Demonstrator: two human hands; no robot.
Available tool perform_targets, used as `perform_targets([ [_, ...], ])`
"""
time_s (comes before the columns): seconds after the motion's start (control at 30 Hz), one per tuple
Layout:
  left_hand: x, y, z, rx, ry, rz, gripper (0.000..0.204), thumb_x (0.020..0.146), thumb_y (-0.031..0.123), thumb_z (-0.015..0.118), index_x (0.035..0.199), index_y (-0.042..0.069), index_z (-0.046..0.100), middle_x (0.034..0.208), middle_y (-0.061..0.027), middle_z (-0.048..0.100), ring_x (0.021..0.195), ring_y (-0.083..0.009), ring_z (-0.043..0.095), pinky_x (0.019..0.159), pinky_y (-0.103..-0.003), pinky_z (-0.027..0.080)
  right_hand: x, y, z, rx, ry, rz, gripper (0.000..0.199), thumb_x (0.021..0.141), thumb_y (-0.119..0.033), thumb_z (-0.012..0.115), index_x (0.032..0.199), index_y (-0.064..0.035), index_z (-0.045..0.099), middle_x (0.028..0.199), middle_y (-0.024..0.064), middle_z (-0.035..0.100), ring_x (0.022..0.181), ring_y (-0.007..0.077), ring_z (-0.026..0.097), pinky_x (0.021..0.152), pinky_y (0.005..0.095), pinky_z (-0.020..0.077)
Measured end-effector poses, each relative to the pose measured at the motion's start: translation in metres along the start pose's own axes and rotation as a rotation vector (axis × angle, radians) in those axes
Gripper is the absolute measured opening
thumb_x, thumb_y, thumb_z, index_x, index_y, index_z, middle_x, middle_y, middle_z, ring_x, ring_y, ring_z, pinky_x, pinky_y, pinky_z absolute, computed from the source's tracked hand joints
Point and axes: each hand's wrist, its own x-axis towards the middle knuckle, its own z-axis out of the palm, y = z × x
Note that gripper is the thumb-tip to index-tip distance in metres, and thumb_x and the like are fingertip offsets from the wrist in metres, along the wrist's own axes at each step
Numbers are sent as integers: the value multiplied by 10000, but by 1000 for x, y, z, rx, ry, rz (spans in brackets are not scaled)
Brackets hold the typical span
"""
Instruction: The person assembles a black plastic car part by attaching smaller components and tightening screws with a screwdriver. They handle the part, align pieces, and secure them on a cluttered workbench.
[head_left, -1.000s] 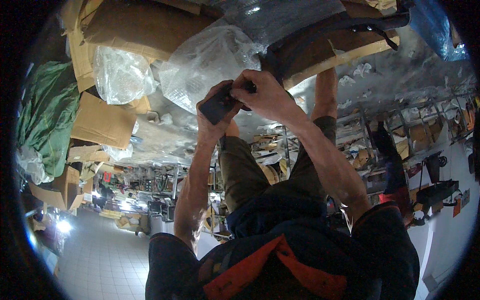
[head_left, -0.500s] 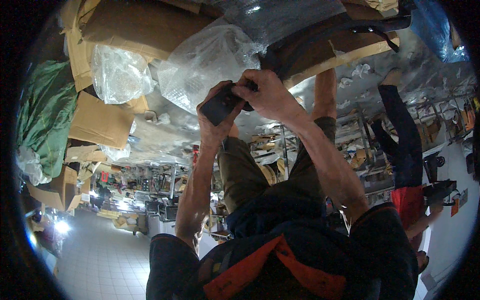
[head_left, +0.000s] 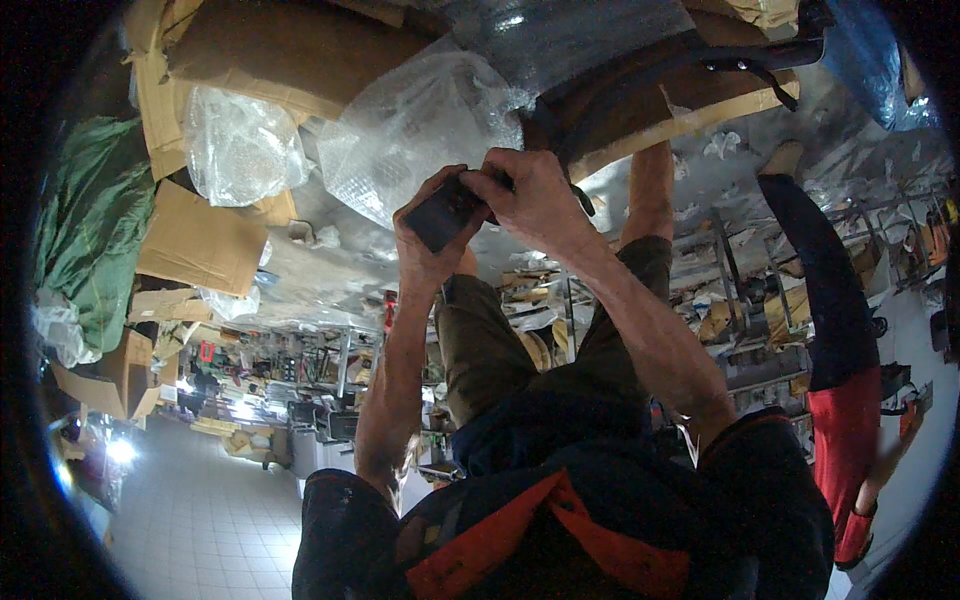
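Observation:
A small black rectangular block (head_left: 438,224) with a flat dark face is in my left hand (head_left: 428,258), whose fingers and thumb wrap round its sides. My right hand (head_left: 540,205) is closed at the block's upper right corner, thumb and forefinger pinched together. Something dark shows between the right fingers, but I cannot make out what it is. Just beyond both hands lies a sheet of clear bubble wrap (head_left: 410,135).
Brown cardboard (head_left: 280,55) and a long open carton (head_left: 640,125) lie past my hands. A black strap (head_left: 765,72) crosses the carton. Left are a green sheet (head_left: 90,230) and a cardboard piece (head_left: 200,240). At right stands a person in red (head_left: 845,430); cluttered racks (head_left: 760,300) are nearby.
My right hand has dropped slightly, still pinched at the block's corner. A dark curved end now shows beside its wrist. The person at right has shifted position and stands more upright in the picture.

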Motion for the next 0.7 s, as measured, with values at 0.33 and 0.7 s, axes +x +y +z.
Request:
perform_targets([
  [0.33,-1,-5,2,-22,6,-6,502,797,73,830,1256,17,635,1055,-92,741,947,-127,689,842,-287,558,-2,7,-6,113,-54,-21,152,925,-119,692,938,33,701,713,84,677,618,99,618,569,290,496],
  [0.7,-1,-4,2,-71,15,-4,503,802,87,832,1259,26,631,1059,-106,742,947,-144,702,841,-296,570,0,-1,-8,-29,-37,11,212,910,-194,711,892,17,716,666,113,663,617,107,622,579,316,493],
])
